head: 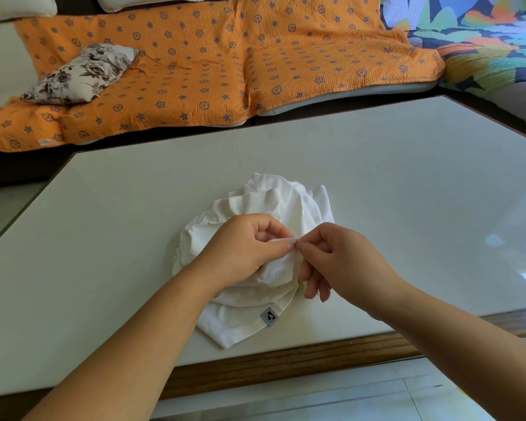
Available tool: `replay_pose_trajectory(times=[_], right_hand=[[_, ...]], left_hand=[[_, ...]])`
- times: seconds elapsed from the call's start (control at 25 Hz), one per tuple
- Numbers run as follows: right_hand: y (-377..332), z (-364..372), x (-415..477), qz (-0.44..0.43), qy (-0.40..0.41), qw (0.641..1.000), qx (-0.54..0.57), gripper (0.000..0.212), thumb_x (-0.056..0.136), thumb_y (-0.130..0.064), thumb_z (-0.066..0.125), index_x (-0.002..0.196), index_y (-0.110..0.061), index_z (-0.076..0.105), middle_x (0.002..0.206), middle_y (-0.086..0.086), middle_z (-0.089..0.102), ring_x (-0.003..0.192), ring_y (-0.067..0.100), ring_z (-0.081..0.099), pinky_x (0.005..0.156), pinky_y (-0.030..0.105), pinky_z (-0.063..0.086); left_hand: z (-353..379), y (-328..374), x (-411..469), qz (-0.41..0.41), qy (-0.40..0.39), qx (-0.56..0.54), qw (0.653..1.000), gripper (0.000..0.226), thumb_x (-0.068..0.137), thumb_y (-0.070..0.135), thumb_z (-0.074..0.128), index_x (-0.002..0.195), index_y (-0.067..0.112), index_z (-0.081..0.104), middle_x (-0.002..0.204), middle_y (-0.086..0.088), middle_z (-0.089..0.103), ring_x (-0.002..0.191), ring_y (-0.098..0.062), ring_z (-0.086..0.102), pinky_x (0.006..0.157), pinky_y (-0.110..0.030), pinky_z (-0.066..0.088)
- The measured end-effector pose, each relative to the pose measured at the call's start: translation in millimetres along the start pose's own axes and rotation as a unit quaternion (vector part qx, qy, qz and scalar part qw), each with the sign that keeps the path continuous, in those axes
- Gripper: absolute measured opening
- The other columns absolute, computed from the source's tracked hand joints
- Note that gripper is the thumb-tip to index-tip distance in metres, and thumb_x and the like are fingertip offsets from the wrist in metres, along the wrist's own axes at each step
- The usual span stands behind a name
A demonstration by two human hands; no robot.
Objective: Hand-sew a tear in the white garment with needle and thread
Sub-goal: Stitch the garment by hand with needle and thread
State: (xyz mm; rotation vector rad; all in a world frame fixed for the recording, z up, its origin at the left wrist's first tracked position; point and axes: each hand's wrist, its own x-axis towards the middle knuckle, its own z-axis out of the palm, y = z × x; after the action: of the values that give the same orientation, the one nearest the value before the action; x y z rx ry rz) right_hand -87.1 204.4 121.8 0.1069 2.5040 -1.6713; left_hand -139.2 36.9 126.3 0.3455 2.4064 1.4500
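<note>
Over bunched garment (286, 202), needle (295, 234) slanting up-left

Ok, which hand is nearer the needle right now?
Right. The right hand pinches the needle between its fingertips. The left hand grips a fold of the white garment just to the left of the needle.

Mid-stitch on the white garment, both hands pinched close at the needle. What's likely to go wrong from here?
1. Prick: the needle, pinched by the right hand, sits right by the thumb tip of the left hand, so a push that way may jab it.
2. Extra layers: the white garment is bunched in folds where the left hand grips it, so the stitch may catch a layer that should stay free.
</note>
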Motion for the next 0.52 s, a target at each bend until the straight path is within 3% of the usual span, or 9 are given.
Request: replay_pose_trajectory(times=[0.12, 0.28, 0.4, 0.52], right_hand=[[-0.3, 1.8, -0.1, 0.008, 0.010, 1.000, 0.027, 0.013, 0.100, -0.015, 0.052, 0.094, -0.005, 0.057, 0.066, 0.008, 0.072, 0.044, 0.017, 0.062, 0.044, 0.021, 0.046], [-2.1, 3.9, -0.7, 0.024, 0.031, 0.994, 0.105, 0.007, 0.100, -0.014, 0.054, 0.103, -0.008, 0.049, 0.071, 0.015, 0.073, 0.045, 0.019, 0.064, 0.043, 0.021, 0.046], [-2.4, 3.6, 2.4, 0.034, 0.013, 0.991, 0.128, 0.007, 0.102, -0.013, 0.051, 0.106, -0.009, 0.054, 0.076, 0.018, 0.073, 0.053, 0.025, 0.069, 0.046, 0.024, 0.050], [-4.5, 2.9, 3.2, 0.041, -0.001, 0.992, 0.120, 0.010, 0.103, -0.015, 0.049, 0.103, -0.007, 0.055, 0.075, 0.017, 0.074, 0.059, 0.030, 0.072, 0.047, 0.027, 0.053]], left_hand=[[4.3, 0.5, -1.1, 0.002, 0.000, -0.007, 1.000, 0.007, 0.087, 0.026, 0.073, 0.094, 0.028, 0.074, 0.073, 0.016, 0.074, 0.068, 0.009, 0.064, 0.058, -0.007, 0.043], [9.1, -0.9, -0.8, 0.026, -0.002, 0.037, 0.999, 0.015, 0.089, 0.019, 0.071, 0.095, 0.031, 0.076, 0.076, 0.016, 0.075, 0.074, 0.000, 0.069, 0.065, -0.010, 0.047], [9.5, -0.7, -0.7, 0.037, -0.003, 0.061, 0.997, 0.017, 0.089, 0.016, 0.069, 0.099, 0.026, 0.077, 0.058, 0.024, 0.066, 0.058, 0.010, 0.059, 0.058, -0.004, 0.039], [9.5, -1.1, -0.2, 0.036, -0.008, 0.070, 0.997, 0.015, 0.090, 0.016, 0.068, 0.099, 0.023, 0.078, 0.045, 0.023, 0.056, 0.044, 0.008, 0.049, 0.049, -0.005, 0.034]])
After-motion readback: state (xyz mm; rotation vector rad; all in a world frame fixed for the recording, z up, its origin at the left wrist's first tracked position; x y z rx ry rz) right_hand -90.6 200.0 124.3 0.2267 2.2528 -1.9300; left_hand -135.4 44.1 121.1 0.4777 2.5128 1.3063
